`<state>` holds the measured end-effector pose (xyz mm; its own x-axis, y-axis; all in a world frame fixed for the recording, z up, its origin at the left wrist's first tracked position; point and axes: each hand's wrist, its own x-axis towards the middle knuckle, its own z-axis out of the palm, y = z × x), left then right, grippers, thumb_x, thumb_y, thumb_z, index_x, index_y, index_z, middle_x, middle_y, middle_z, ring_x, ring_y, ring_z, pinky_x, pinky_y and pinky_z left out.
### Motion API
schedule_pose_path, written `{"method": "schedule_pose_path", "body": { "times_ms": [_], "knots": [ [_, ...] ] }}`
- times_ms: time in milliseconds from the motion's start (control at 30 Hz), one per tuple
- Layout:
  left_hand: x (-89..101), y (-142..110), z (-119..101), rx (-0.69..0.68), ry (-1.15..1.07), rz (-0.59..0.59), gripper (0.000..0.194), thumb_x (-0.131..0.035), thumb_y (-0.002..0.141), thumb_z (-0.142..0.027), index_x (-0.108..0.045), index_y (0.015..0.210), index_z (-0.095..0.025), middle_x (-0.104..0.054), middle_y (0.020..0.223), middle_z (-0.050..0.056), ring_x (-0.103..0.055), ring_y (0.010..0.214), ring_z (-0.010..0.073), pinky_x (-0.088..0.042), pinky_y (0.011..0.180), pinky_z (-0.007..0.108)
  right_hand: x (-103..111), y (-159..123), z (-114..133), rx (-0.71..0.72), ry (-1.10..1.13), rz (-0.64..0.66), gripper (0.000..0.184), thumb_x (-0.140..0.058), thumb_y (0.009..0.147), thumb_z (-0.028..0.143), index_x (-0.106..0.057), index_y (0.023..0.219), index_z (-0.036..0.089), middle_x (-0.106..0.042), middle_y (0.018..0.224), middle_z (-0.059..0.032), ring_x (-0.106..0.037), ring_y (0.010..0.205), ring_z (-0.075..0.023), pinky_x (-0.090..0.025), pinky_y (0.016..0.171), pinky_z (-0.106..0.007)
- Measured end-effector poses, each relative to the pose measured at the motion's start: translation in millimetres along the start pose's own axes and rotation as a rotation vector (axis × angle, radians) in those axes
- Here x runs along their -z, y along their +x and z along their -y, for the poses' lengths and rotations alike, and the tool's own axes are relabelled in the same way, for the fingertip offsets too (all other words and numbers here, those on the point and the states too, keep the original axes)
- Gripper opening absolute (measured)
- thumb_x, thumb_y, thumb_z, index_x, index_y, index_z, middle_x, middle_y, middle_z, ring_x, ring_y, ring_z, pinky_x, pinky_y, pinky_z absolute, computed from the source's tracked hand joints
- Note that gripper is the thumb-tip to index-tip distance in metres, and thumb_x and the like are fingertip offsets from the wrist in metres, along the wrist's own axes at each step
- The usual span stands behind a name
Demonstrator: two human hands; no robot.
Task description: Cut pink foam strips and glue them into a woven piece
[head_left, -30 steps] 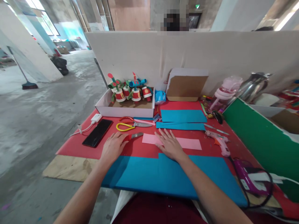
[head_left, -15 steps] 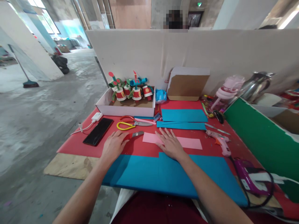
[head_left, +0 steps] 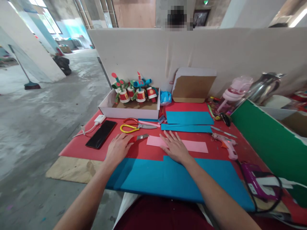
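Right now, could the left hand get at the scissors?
Probably yes: the left hand lies close to the scissors, and nothing visible stands between them. It may first need to leave the cutter at its fingertips.

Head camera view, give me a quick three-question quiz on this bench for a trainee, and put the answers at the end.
1. Which of the person's hands lies flat on the wider pink paper strip?
2. True or false: the cup-bodied figures are in the white box.
3. The handle loops of the scissors are: A) both blue; B) one yellow, one red; C) both green.

Key:
1. The right hand.
2. True.
3. B.
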<state>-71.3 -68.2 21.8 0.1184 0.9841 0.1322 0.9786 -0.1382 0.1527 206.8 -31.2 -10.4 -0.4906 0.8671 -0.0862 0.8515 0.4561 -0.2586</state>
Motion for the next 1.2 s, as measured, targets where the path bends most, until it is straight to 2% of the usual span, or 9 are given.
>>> {"method": "schedule_pose_path", "body": {
  "times_ms": [167, 667, 933, 1200],
  "knots": [
    [0.9, 0.2, 1.6, 0.030, 0.022, -0.030, 0.033, -0.047, 0.094, -0.027, -0.063, 0.121, -0.022, -0.064, 0.118, 0.010, -0.058, 0.110, 0.0259, -0.047, 0.095, 0.037, -1.8, 0.2, -1.3, 0.009, 0.000, -0.018, 0.067, -0.022, 0.098, 0.063, -0.024, 0.154, 0.028, -0.020, 0.161, -0.0040, -0.013, 0.150, -0.0278, -0.012, 0.121, -0.053],
    [-6.7, 0.7, 2.5, 0.003, 0.048, -0.028, 0.033, -0.047, 0.093, -0.026, -0.064, 0.120, -0.022, -0.066, 0.117, 0.010, -0.059, 0.108, 0.0278, -0.048, 0.091, 0.039, -0.3, -2.1, 0.2, 0.009, -0.020, -0.026, 0.069, -0.021, 0.097, 0.065, -0.026, 0.154, 0.026, -0.021, 0.161, -0.0043, -0.014, 0.150, -0.0274, -0.014, 0.122, -0.053],
    [-8.1, -1.0, 2.5, 0.020, 0.027, -0.046, 0.034, -0.047, 0.092, -0.026, -0.064, 0.121, -0.024, -0.066, 0.117, 0.010, -0.058, 0.109, 0.0264, -0.047, 0.093, 0.039, -3.9, -2.0, -2.9, 0.024, -0.023, -0.046, 0.068, -0.023, 0.097, 0.064, -0.024, 0.154, 0.028, -0.020, 0.161, -0.0038, -0.014, 0.150, -0.0277, -0.014, 0.121, -0.054],
    [-10.6, -5.4, 4.7, -0.049, -0.033, -0.014, 0.031, -0.047, 0.092, -0.026, -0.067, 0.116, -0.024, -0.066, 0.110, 0.010, -0.059, 0.106, 0.0266, -0.048, 0.092, 0.039, 2.5, -2.4, 1.4, 0.005, -0.010, -0.004, 0.068, -0.022, 0.097, 0.064, -0.025, 0.154, 0.026, -0.019, 0.161, -0.0043, -0.013, 0.150, -0.0276, -0.014, 0.122, -0.053]
  ]
}}
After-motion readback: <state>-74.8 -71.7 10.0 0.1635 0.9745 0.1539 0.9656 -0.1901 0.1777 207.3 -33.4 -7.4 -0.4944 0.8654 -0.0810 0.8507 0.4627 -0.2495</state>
